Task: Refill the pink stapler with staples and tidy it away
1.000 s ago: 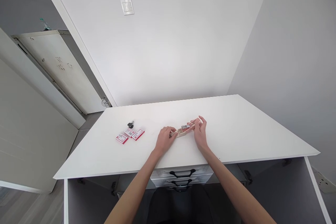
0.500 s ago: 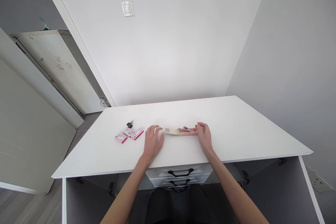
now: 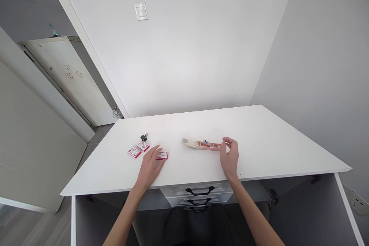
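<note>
My left hand (image 3: 149, 168) is closed around a small red-and-white staple box (image 3: 162, 155) on the white tabletop, its fingers covering the box's left part. Two similar boxes, one nearer (image 3: 134, 152) and one farther (image 3: 143, 146), lie to the left of that hand. Right of the middle, a cream-and-pink stapler (image 3: 196, 144) lies folded wide open, with a metal piece sticking up near its hinge. My right hand (image 3: 230, 157) pinches the stapler's pink right end between thumb and fingers, which hide the tip.
A small black clip (image 3: 143, 137) lies behind the boxes. The white tabletop (image 3: 259, 142) meets a wall with a light switch (image 3: 141, 11). Below its front edge are drawers with black handles (image 3: 200, 191). A doorway and a pale cabinet (image 3: 66, 78) stand at left.
My left hand has moved left from beside the stapler and taken hold of one staple box, which now sits farther right, apart from the others. My right hand stays at the stapler's end.
</note>
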Action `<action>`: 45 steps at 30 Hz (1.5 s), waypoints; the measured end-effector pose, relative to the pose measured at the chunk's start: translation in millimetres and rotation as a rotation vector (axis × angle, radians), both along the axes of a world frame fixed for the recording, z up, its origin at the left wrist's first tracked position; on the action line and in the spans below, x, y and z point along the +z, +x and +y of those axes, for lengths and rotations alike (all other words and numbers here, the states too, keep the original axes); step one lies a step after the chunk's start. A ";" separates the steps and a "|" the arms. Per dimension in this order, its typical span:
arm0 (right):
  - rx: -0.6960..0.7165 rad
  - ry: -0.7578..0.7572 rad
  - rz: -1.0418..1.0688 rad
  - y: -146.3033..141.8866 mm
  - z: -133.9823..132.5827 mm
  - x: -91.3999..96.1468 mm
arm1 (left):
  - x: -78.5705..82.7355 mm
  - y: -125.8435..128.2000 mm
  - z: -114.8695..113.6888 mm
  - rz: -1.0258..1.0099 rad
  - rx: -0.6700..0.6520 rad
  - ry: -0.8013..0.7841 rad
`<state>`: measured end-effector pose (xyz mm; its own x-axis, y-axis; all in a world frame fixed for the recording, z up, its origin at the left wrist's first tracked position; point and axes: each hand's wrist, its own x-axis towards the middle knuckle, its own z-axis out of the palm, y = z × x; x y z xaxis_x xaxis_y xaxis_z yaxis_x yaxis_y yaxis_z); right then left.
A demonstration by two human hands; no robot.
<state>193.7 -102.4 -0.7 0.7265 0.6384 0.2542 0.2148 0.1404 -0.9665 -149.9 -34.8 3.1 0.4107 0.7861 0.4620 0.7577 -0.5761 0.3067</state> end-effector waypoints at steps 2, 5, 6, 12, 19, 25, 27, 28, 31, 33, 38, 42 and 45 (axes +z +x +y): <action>0.135 0.038 -0.085 -6.3 -7.3 7.9 | 2.8 0.8 0.7 -0.082 0.033 -0.105; 0.448 0.048 -0.157 -16.7 -12.9 14.9 | 10.1 6.0 -0.4 -0.277 0.059 -0.298; 0.535 0.053 -0.155 -20.9 -13.3 15.3 | 13.2 9.0 -1.3 -0.395 0.057 -0.369; 0.846 -0.030 -0.103 -47.8 -8.9 7.0 | 23.5 31.8 -5.6 -1.061 -0.014 -0.690; 0.957 -0.071 -0.086 -51.0 -6.2 4.2 | 17.0 55.6 -17.2 -0.658 -0.103 -0.633; 0.966 -0.074 -0.133 -47.9 -7.4 6.4 | 20.4 65.8 -24.7 -0.550 -0.169 -0.623; 0.973 -0.087 -0.164 -47.6 -7.2 8.0 | 21.1 66.2 -25.5 -0.535 -0.187 -0.621; 0.975 -0.097 -0.176 -47.5 -7.0 8.9 | 21.2 66.3 -25.8 -0.527 -0.192 -0.619; 0.983 -0.128 -0.195 -48.3 -6.5 10.5 | 21.6 67.6 -26.8 -0.484 -0.185 -0.605; 0.966 -0.148 -0.180 -50.0 -5.8 9.2 | 22.2 68.9 -27.6 -0.442 -0.178 -0.591; 0.805 -0.134 -0.076 -53.6 -3.1 -1.9 | 22.3 70.1 -29.2 -0.449 -0.229 -0.600; 0.705 -0.085 -0.039 -52.2 -3.2 -8.0 | 20.0 68.8 -29.3 -0.471 -0.171 -0.552; 0.664 -0.027 -0.072 -51.7 -5.1 -8.4 | 18.5 67.8 -29.1 -0.463 -0.133 -0.530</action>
<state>142.0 -107.4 -9.1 0.1586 0.9512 0.2647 0.1553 0.2408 -0.9581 -82.0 -63.9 21.6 0.3726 0.9100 0.1817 0.4159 -0.3387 0.8440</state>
